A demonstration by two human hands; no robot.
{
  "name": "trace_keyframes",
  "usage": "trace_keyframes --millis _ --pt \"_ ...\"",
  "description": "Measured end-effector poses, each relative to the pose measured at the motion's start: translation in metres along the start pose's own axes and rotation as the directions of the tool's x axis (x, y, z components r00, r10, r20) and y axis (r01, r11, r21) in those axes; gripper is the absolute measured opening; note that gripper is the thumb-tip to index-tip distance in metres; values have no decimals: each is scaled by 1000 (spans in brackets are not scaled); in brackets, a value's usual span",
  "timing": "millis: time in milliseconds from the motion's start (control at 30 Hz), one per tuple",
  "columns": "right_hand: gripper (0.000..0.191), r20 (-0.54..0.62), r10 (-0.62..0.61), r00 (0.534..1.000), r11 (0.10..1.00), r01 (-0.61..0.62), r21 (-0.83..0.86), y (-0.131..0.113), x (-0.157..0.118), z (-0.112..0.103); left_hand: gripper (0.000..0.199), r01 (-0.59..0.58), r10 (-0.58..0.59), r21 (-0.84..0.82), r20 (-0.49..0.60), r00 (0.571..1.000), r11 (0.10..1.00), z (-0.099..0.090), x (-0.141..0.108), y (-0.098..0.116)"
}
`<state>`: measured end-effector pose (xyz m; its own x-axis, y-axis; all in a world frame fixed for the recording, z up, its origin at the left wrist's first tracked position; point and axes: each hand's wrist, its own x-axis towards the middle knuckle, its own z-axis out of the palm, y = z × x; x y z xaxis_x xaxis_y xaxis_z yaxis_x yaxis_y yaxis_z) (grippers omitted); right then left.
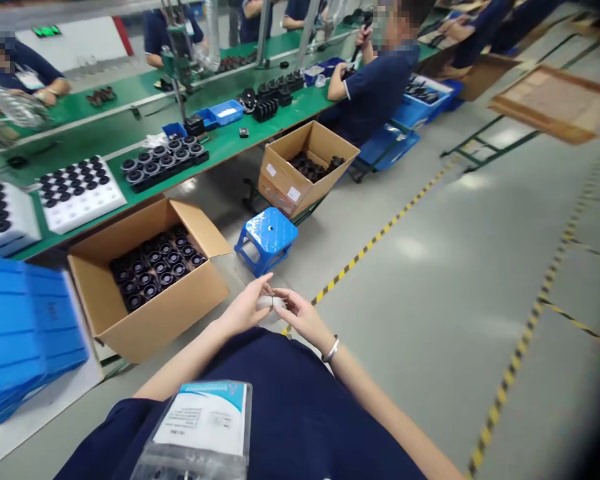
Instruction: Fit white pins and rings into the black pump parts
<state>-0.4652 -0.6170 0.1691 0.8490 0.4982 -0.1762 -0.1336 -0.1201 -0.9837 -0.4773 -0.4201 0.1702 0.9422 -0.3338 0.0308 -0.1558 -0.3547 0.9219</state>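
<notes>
Close in front of my body, both hands meet around a small whitish bundle (271,303) that has a thin dark line across it. My left hand (247,305) has its fingers curved against the bundle's left side. From the right, my right hand (303,318), with a silvery band at the wrist, grips the same bundle between thumb and fingers. What the bundle is cannot be made out. Just beyond my hands stands a blue plastic stool (270,230). An open cardboard box (165,313) holding rows of round black parts is to the left of my hands.
A green workbench (220,150) runs across the back, bearing a white foam tray (83,200) and black parts. Another carton (280,180) stands beneath its edge. Blue crates (25,327) are at left. A seated person (385,87) works at the bench. Striped tape (380,233) marks the floor.
</notes>
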Motion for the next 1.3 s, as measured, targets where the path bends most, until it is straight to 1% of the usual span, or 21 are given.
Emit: trace_keyframes --millis 67,167,233,333,400,467,567,633,733,800,900,967,1033,1067,1133,1200,1300 --pt "35 -88 10 996 1000 -12 -21 -17 27 -22 63 -81 80 -29 -37 996 996 -11 45 -2" --pt "29 -178 -39 983 999 36 -18 -40 64 -51 44 -202 201 -11 -67 977 979 -32 108 0" --pt "28 -201 -68 977 997 71 10 -52 86 -67 38 -235 235 17 -81 969 972 -45 142 1" --pt "29 -176 -78 981 993 92 69 -63 118 -90 29 -239 242 49 -63 968 970 -57 178 -1" --pt "27 -118 -82 990 991 94 99 -68 139 -107 22 -229 236 109 -58 970 967 -62 194 -5" --pt "23 -46 -73 996 991 78 109 -71 162 -126 21 -200 217 205 -61 974 958 -66 208 -10" --pt "20 114 -74 991 996 68 57 -72 202 -160 22 -176 200 334 -38 979 926 -71 230 -16" --pt "21 253 -92 963 995 97 -8 -72 232 -182 23 -162 189 384 -34 981 909 -74 247 -17" --pt "25 416 -81 906 987 130 -92 -75 278 -214 24 -72 118 421 -85 989 904 -71 276 -12" --pt "30 483 -52 874 983 131 -130 -79 305 -235 25 23 54 443 -161 986 896 -61 296 -6" --pt "34 567 0 823 977 122 -177 -87 341 -267 25 167 -31 428 -306 951 888 -41 329 4" --pt "34 626 33 779 972 120 -202 -93 360 -284 23 225 -69 426 -351 934 876 -32 348 10" --pt "33 669 69 740 975 91 -201 -98 376 -294 20 252 -88 465 -346 934 848 -31 362 13" --pt "33 680 82 729 982 56 -180 -99 382 -295 20 260 -92 485 -342 935 835 -33 367 14" --pt "32 678 93 729 995 -36 -98 -100 391 -290 22 270 -90 504 -352 932 821 -44 370 12" --pt "32 648 99 755 992 -127 -4 -98 397 -277 24 268 -71 498 -380 922 825 -60 368 7" --pt "33 557 129 821 978 -196 64 -93 401 -249 25 250 -43 493 -393 919 833 -87 359 -6"
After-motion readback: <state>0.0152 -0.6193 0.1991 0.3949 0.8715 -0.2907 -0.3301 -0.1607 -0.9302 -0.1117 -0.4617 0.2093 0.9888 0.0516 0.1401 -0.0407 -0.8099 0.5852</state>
